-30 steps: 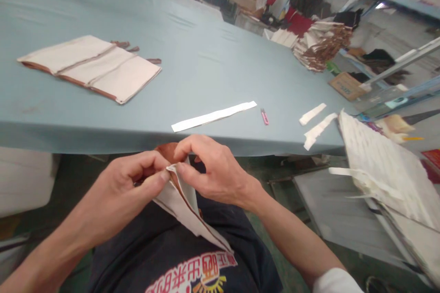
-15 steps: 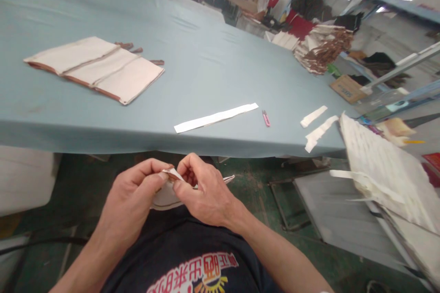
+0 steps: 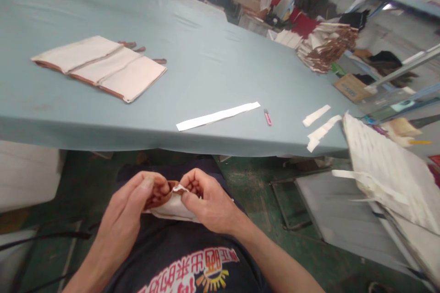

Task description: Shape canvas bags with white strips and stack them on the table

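Both hands working one piece: small cream fabric item with brown lining [image 3: 177,209], held up in front of the dark navy shirt with a red, white and yellow print [image 3: 189,270], just this side of the bench covered in smooth grey-blue sheeting [image 3: 227,68], off its near edge. Right hand [image 3: 211,203] narrow, thumb and fingers pinching the folded white-and-brown edge at the top of the item. Left hand [image 3: 132,203] has curled fingers against the brown side, thumb raised; cannot tell how firmly it grips, fingertips partly hidden.

On the bench: flat cream fabric stack with brown edging and short brown tabs [image 3: 112,68] to the left; long narrow white strip [image 3: 218,116] near the front edge, ahead of the hands; small pink snips with dark tips [image 3: 267,117] just right of that strip; pair of short off-white ragged strips [image 3: 323,132] further right, side by side, apart. Heaped cream-and-brown fabric pieces [image 3: 326,46] at the far right, brown cardboard box [image 3: 352,88] near them
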### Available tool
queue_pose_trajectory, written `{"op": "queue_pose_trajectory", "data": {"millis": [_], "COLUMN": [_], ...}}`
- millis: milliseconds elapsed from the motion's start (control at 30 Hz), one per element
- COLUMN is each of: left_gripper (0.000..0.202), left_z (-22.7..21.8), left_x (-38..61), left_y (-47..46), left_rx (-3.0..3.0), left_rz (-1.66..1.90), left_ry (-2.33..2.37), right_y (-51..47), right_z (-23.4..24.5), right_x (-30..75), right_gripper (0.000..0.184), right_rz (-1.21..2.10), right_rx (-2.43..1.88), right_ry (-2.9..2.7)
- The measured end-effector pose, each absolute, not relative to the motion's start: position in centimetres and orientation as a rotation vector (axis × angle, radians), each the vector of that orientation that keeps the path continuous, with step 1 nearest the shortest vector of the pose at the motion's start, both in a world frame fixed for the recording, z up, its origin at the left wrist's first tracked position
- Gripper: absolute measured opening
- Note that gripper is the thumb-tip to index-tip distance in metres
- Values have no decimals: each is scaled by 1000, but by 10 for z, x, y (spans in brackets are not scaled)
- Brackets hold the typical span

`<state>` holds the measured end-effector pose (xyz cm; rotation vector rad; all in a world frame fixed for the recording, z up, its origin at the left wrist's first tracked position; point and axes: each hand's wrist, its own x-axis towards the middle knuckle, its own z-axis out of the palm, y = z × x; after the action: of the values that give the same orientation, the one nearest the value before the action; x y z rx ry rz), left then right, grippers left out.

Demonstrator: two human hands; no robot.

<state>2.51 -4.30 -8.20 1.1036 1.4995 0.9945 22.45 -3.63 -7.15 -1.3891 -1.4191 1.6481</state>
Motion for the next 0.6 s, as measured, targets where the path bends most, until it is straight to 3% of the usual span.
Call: {"op": "queue_pose_trajectory", "data": {"millis": [133, 267, 600], "left_gripper": [41, 48, 37], "left_z": [-77, -73, -83], "left_x": [27, 31, 48], "left_y": [-47, -43, -32], "left_rx": [1197, 1337, 1221], "left_rz": [841, 715, 865], "left_ry": [1483, 1491, 1490], "right_y": [-35, -36, -46], "right_z": [-72, -73, -88], "right_x": [224, 222, 208], "right_gripper": [17, 24, 25], "right_rz": [1682, 1647, 1496], "right_rx": [-1372, -1409, -1520], "right_ry": [-1382, -1428, -1320]}}
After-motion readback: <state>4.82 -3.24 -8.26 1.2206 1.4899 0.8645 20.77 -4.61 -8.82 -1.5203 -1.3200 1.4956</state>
